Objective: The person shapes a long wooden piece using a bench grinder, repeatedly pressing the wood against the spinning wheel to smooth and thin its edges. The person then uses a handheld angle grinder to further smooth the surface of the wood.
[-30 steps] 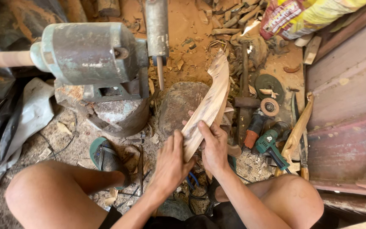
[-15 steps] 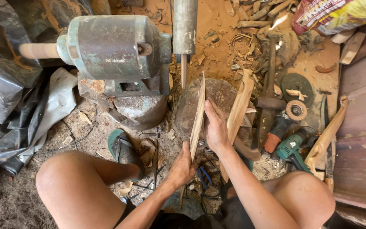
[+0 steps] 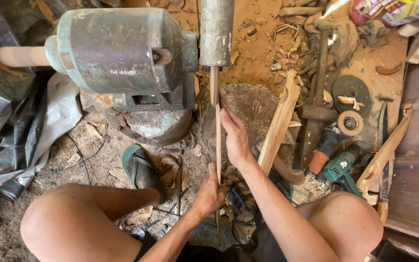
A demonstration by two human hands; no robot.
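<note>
A big cylindrical electric motor (image 3: 117, 51) with worn green paint sits on a dusty dirt floor (image 3: 73, 160), a grey metal drum (image 3: 217, 31) fixed to its shaft. Below it lies a rough round wood stump (image 3: 253, 104). A thin pale wooden strip (image 3: 217, 136), seen edge-on, runs from the drum toward the person. The right hand (image 3: 233, 136) is closed along its upper part; the left hand (image 3: 212, 191) grips its lower part. Scrap wood, a green power drill (image 3: 343, 165) and an angle grinder (image 3: 333, 138) crowd the right side.

wood strip (image 3: 217, 145) lower end hidden (behind left hand (image 3: 211, 194)) | knees cut off
</note>
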